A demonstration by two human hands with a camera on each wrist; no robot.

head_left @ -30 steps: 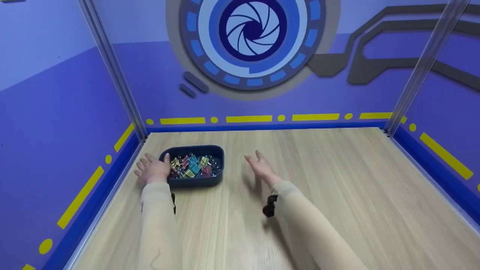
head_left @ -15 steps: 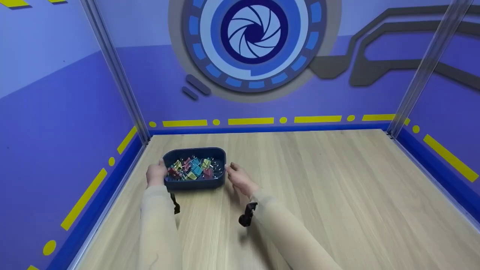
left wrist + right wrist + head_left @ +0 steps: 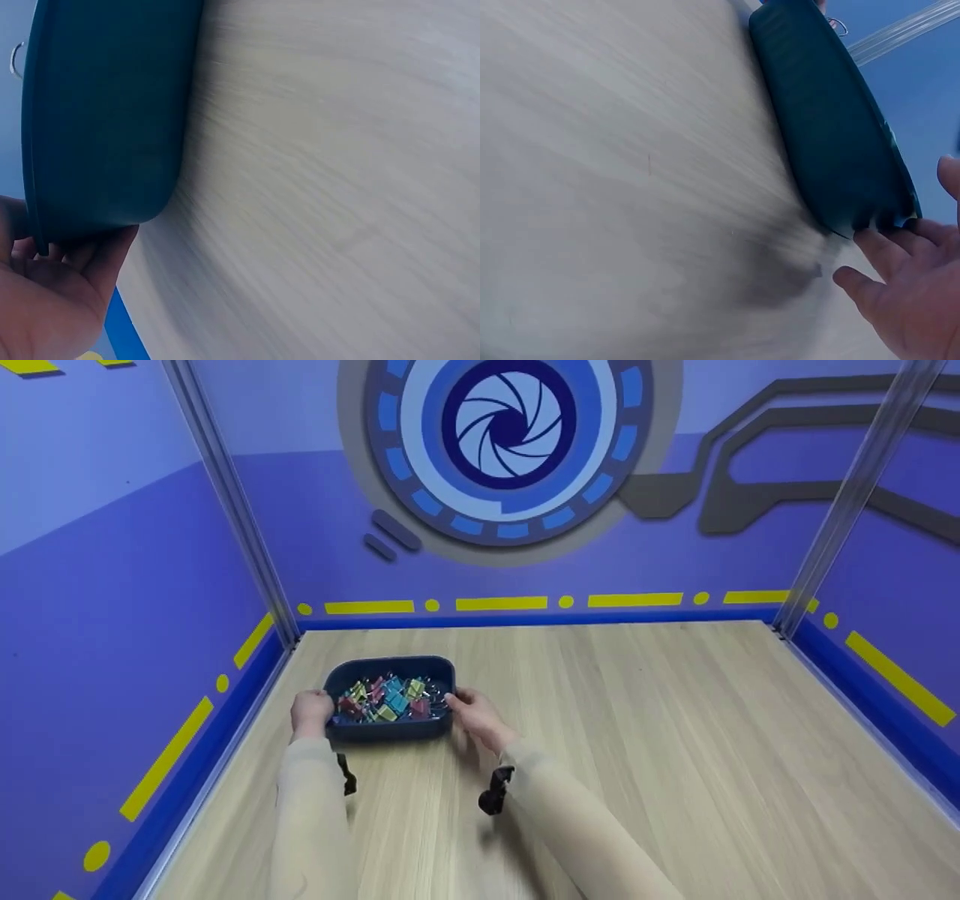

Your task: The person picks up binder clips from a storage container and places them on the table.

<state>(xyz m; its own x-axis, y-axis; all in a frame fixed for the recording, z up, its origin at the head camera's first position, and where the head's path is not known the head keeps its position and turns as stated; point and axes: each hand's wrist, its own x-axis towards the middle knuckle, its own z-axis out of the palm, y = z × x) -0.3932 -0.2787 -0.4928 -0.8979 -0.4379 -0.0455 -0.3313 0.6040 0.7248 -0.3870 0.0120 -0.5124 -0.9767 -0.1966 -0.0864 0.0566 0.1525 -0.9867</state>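
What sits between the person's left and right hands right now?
The dark blue tray holding colourful binder clips sits between the left hand and right hand. The head view shows this; each hand touches one end.

Across the lower part, a pale wood-grain surface (image 3: 637,750). Beyond it, a purple back wall panel (image 3: 292,525), lighter toward the top, with a large round emblem (image 3: 510,435) of white aperture blades inside blue rings. Near its lower left, two slanted grey bars (image 3: 396,529); to its right, an angular grey-brown graphic (image 3: 727,502) running on to the right wall panel (image 3: 892,592). At the rear corners, a left post (image 3: 232,502) and a right post (image 3: 847,502). Low down, yellow dashes and dots (image 3: 501,603) above a deep-blue strip (image 3: 525,621). To the left, a two-toned left wall panel (image 3: 97,645).
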